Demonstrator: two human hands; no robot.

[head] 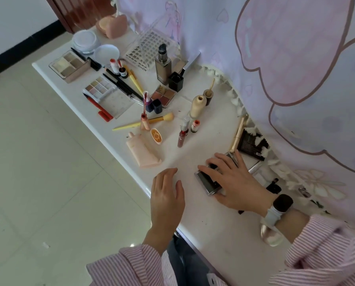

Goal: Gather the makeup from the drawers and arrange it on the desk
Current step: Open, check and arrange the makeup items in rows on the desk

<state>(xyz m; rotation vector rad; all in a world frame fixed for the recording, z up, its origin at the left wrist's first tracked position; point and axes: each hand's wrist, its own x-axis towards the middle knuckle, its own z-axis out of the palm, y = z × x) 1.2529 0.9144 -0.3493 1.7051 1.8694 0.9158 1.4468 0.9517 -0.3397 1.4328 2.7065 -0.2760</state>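
Note:
A white desk [209,230] carries several makeup items. My right hand [232,182] lies over a dark rectangular compact [208,183] near the desk's front edge, fingers spread on top and thumb against its near side. My left hand [166,199] hovers open at the desk edge, just left of the compact, holding nothing. Further left lie a peach tube [143,151], a yellow brush [143,122], red lip gloss bottles [182,134] and eyeshadow palettes [99,88]. A brown pump bottle [162,65] stands upright at the back.
A pink patterned cloth [286,69] hangs along the desk's far side. A gold tube [238,135] and a black box [253,144] lie by it. A clear grid organiser [149,44] and round white jars [86,41] sit at the far end. Tiled floor [48,182] lies left.

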